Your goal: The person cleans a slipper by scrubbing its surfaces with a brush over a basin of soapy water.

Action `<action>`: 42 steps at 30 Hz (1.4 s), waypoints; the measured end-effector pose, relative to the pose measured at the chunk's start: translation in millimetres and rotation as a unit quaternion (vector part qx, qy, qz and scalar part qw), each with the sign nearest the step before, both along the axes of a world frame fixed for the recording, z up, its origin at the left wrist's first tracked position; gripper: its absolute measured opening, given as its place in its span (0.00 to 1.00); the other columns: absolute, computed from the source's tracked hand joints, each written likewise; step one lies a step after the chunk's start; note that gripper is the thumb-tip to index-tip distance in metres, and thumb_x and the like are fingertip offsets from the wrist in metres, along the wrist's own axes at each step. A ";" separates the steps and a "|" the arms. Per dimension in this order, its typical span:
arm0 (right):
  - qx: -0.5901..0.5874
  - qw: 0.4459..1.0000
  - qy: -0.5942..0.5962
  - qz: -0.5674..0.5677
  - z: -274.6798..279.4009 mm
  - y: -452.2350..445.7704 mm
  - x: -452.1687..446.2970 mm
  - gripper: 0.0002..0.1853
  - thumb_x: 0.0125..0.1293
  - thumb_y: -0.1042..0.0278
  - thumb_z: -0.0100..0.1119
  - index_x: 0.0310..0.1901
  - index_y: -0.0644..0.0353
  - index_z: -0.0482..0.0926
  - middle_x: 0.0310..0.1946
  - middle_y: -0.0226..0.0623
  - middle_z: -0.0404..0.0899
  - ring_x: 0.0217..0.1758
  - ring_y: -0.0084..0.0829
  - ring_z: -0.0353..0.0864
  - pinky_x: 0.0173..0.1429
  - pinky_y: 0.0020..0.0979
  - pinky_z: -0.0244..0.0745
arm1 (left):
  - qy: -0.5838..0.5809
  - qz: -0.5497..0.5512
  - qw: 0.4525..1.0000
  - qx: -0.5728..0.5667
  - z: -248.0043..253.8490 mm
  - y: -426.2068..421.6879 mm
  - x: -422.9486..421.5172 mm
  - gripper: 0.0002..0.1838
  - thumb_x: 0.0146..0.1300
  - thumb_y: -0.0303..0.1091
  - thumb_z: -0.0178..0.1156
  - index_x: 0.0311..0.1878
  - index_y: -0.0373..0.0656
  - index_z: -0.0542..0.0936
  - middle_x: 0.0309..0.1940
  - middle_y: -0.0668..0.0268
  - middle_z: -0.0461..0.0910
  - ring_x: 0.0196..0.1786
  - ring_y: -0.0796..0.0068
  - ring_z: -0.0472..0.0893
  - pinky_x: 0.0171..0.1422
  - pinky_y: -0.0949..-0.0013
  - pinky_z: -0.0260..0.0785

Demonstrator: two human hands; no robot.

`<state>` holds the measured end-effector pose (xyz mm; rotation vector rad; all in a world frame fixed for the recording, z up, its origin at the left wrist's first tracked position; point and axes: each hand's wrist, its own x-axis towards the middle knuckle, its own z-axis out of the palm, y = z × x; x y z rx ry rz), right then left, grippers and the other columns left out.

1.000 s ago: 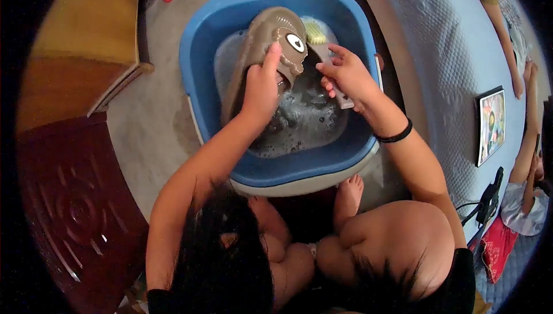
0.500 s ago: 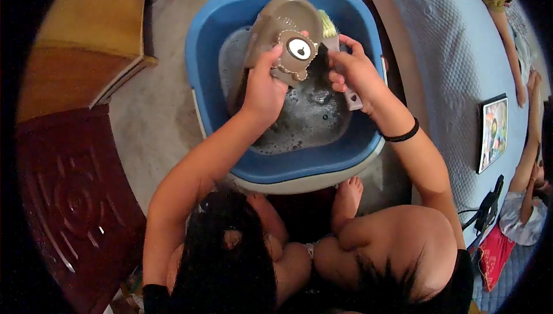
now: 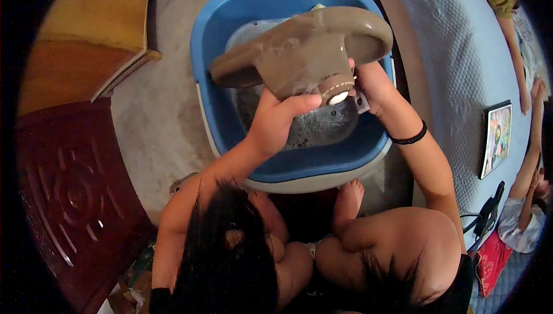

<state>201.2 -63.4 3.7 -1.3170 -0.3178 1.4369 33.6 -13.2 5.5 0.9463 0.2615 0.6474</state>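
Above the soapy water of a blue tub (image 3: pixel 207 112), my left hand (image 3: pixel 275 119) grips a brown slipper (image 3: pixel 305 49) by its strap. The slipper is turned on its side, with the strap's white patch facing down toward me. My right hand (image 3: pixel 371 86) is partly behind the slipper's right end, closed on a brush; the brush's pale handle end (image 3: pixel 362 103) sticks out below the fingers. A bit of yellowish bristle (image 3: pixel 318 7) shows past the slipper's far edge.
To the right, a bed with a light blue quilted cover (image 3: pixel 443 72) holds a tablet (image 3: pixel 496 139) and a black object with a cable (image 3: pixel 489 207). Other people's limbs show at the far right. Wooden furniture (image 3: pixel 86 43) and a dark red carved panel (image 3: pixel 75 181) stand left.
My left hand has rolled the slipper onto its side and swung it across, so it now covers most of the brush. My right hand has shifted slightly lower, still holding the brush.
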 end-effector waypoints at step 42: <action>0.120 0.931 -0.322 -0.121 16.9 -61.8 -40.0 0.26 0.69 0.71 0.41 0.68 0.55 0.53 0.38 0.25 0.63 0.20 0.11 0.58 0.21 0.14 0.54 | 0.037 -0.011 0.966 -0.256 -1.3 12.6 -12.4 0.31 0.62 0.45 0.38 0.65 0.34 0.59 0.60 0.54 0.68 0.59 0.50 0.70 0.66 0.53 0.60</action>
